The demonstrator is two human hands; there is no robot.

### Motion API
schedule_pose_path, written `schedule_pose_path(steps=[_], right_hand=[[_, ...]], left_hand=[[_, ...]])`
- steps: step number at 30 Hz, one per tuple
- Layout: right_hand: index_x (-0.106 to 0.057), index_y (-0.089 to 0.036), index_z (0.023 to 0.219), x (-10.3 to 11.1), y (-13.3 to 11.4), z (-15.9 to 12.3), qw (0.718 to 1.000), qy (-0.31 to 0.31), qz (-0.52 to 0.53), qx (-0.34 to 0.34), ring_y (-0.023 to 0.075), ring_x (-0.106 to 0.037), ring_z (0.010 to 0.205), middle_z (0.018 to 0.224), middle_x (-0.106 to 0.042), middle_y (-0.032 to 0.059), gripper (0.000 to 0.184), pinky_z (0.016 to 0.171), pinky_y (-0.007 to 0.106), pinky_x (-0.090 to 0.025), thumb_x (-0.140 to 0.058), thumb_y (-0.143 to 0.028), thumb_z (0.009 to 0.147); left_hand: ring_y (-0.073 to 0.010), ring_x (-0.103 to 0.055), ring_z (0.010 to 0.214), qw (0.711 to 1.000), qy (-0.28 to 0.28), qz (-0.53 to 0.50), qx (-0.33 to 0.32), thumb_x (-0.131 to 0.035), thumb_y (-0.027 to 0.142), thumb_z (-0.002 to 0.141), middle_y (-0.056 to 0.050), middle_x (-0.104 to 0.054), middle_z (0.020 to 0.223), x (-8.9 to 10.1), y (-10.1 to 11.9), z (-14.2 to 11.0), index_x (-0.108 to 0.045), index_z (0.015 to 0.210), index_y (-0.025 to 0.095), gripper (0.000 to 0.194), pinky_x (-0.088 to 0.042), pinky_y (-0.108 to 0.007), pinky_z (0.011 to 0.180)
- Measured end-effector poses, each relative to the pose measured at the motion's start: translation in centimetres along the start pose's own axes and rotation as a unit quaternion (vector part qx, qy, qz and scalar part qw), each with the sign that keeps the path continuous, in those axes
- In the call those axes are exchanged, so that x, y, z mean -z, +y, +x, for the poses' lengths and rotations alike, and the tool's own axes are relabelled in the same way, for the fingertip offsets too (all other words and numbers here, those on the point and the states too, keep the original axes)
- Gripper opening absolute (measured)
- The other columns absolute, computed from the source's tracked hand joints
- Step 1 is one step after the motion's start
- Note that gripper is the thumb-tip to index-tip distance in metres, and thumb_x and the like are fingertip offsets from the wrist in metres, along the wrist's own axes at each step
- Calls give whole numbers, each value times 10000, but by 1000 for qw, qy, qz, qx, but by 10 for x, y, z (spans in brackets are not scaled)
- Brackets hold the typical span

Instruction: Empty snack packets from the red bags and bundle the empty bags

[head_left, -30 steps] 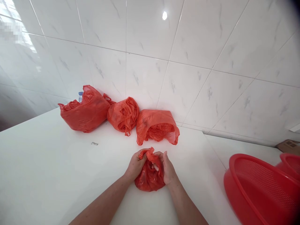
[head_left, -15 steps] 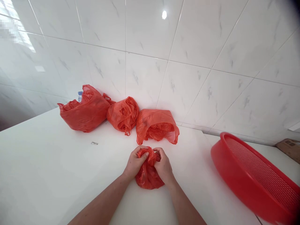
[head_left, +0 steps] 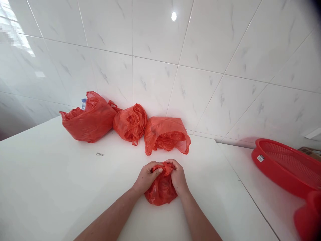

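A small red plastic bag (head_left: 162, 190) rests on the white table (head_left: 62, 187), bunched at its top. My left hand (head_left: 148, 177) is closed on the left side of its gathered rim, thumb over the plastic. On the other side, my right hand (head_left: 178, 177) grips the rim with curled fingers partly hidden by the film. What the bag contains cannot be made out. Just beyond my hands lies another red plastic bag (head_left: 167, 125), its mouth facing me and crumpled plastic inside.
Along the tiled wall sit a rounded red bag (head_left: 129, 124) and a larger red bag (head_left: 90, 124), with a blue-capped bottle (head_left: 83, 104) behind. At right are a red mesh basket (head_left: 281, 174), another red object (head_left: 309, 214) and a cardboard box (head_left: 311, 152).
The red basket has moved right and away from the table's near part, and another red object shows at the right edge. My hands have shifted slightly nearer with the bag.
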State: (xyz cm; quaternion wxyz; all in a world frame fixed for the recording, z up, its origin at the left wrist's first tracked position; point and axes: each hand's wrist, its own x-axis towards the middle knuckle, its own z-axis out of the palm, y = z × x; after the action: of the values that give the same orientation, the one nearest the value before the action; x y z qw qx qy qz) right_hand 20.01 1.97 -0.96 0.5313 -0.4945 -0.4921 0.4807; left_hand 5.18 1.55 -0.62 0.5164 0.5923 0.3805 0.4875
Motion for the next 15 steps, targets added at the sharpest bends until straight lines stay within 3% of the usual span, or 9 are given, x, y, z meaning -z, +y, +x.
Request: schedule_pose_path(steps=[3, 7, 15], right_hand=[[-621, -225, 806, 6, 2, 3, 997, -29, 56, -43, 154, -525, 674, 766, -617, -9, 204, 618, 272, -425, -518, -149, 648], [-615, -226, 800, 10, 6, 4, 992, -34, 107, -63, 128, -496, 631, 730, -595, -26, 219, 581, 244, -404, -535, -124, 624], [-638, -212, 882, 18, 1, 3, 966, -112, 215, -91, 150, -550, 660, 760, -626, -1, 255, 637, 276, -444, -630, -161, 632]], left_hand=[[-169, -560, 823, 999, 43, 22, -3, -559, 264, 804, -6, -623, 894, -1, -1, 0, -595, 936, 225, 143, -428, -272, 768], [-132, -489, 669, 994, 94, 61, -3, -557, 216, 771, 47, -542, 724, -3, -4, -2, -501, 823, 233, 78, -397, -240, 651], [-128, -495, 685, 990, 90, 103, -11, -512, 174, 748, 33, -581, 757, 1, -11, 0, -493, 721, 208, 48, -409, -246, 665]])
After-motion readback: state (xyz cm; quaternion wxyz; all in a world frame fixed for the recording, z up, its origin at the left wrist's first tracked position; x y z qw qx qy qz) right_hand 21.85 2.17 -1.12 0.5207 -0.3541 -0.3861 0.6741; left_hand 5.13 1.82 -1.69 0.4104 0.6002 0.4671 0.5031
